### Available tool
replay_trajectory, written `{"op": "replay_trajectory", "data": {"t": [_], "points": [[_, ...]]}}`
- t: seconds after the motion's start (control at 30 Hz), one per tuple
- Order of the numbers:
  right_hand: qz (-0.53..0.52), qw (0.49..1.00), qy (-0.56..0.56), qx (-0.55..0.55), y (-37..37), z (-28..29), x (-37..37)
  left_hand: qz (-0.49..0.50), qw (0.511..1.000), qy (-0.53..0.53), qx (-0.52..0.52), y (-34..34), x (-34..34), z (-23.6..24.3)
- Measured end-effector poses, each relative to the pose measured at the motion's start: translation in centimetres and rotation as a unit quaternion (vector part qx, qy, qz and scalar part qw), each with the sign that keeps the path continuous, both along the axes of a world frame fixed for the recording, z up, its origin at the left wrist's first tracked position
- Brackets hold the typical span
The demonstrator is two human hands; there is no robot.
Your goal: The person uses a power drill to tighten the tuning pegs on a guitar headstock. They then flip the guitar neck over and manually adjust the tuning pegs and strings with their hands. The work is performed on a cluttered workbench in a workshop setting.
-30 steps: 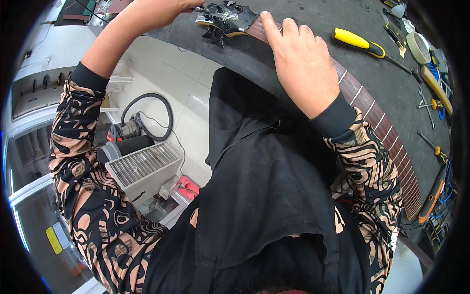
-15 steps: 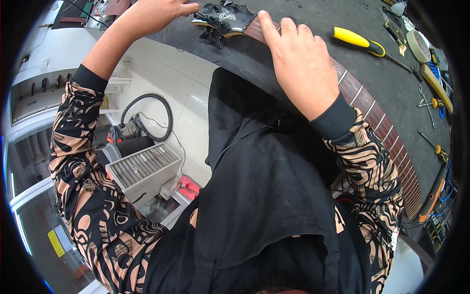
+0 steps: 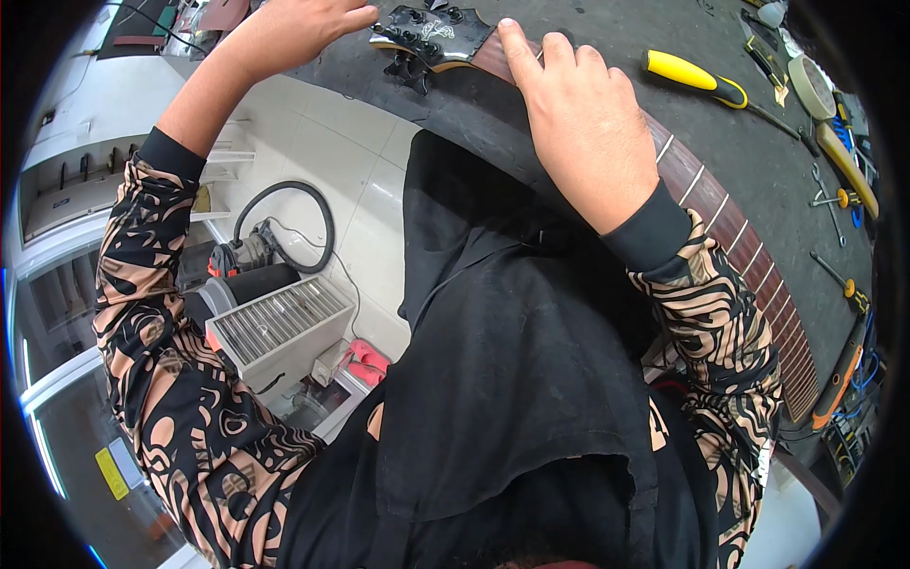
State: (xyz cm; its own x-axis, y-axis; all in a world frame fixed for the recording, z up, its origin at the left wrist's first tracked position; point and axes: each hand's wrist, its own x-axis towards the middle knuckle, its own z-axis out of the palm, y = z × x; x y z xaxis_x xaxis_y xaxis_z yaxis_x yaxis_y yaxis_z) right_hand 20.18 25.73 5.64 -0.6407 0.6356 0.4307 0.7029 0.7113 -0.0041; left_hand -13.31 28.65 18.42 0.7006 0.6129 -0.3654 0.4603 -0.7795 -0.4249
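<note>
A guitar neck [image 3: 697,178] with a dark reddish-brown fretboard lies along the near edge of the grey bench, curving down to the right. At its left end is the black headstock [image 3: 445,36] with dark tuning machines and a pale ornament. My right hand [image 3: 590,123] is closed over the neck beside the headstock, fingers across the fretboard; its thumb is hidden. My left hand [image 3: 299,30] hovers at the headstock's left end, one digit pointing at it with a small gap. Its other fingers are hidden by the hand and the upper edge.
Beyond the neck lie a yellow-handled screwdriver [image 3: 684,72], a roll of tape [image 3: 811,87], a wrench [image 3: 830,207] and an orange-and-black handled tool [image 3: 838,384]. Below left, a vacuum cleaner [image 3: 248,250] and a slatted metal box [image 3: 280,327] stand on the tiled floor.
My left hand has shifted slightly left, away from the headstock's end. The right hand and the neck look unmoved.
</note>
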Motion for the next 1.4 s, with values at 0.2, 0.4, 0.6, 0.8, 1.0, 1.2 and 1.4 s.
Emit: {"op": "replay_trajectory", "data": {"t": [0.2, 0.4, 0.6, 0.8, 1.0, 1.2, 1.4], "points": [[0.005, 1.0, 0.014, -0.006, 0.0, 0.1, 0.1, -0.003, 1.0, 0.012, -0.004, 0.2, -0.2, 0.0], [0.004, 1.0, 0.007, -0.006, 0.1, 0.1, 0.1, 0.04, 0.999, -0.014, -0.012, -0.1, -0.1, -0.2], [-0.007, 1.0, 0.001, -0.01, 0.0, 0.4, 0.5, 0.064, 0.998, -0.01, -0.009, 1.2, 0.1, -0.5], [-0.003, 0.999, -0.003, 0.034, 0.1, 0.3, 0.2, 0.02, 1.0, -0.007, -0.006, 0.3, 0.0, -0.1], [-0.003, 0.999, -0.001, 0.035, 0.2, 0.1, 0.1, 0.019, 1.0, 0.002, 0.005, 0.1, -0.2, -0.1], [-0.001, 0.999, -0.001, 0.034, 0.1, 0.0, 0.0, 0.006, 1.0, -0.017, 0.014, 0.0, -0.4, -0.2], [-0.003, 0.999, -0.008, 0.039, 0.1, 0.0, 0.0, 0.037, 0.995, -0.092, 0.005, -0.2, -0.1, -0.4]]}}
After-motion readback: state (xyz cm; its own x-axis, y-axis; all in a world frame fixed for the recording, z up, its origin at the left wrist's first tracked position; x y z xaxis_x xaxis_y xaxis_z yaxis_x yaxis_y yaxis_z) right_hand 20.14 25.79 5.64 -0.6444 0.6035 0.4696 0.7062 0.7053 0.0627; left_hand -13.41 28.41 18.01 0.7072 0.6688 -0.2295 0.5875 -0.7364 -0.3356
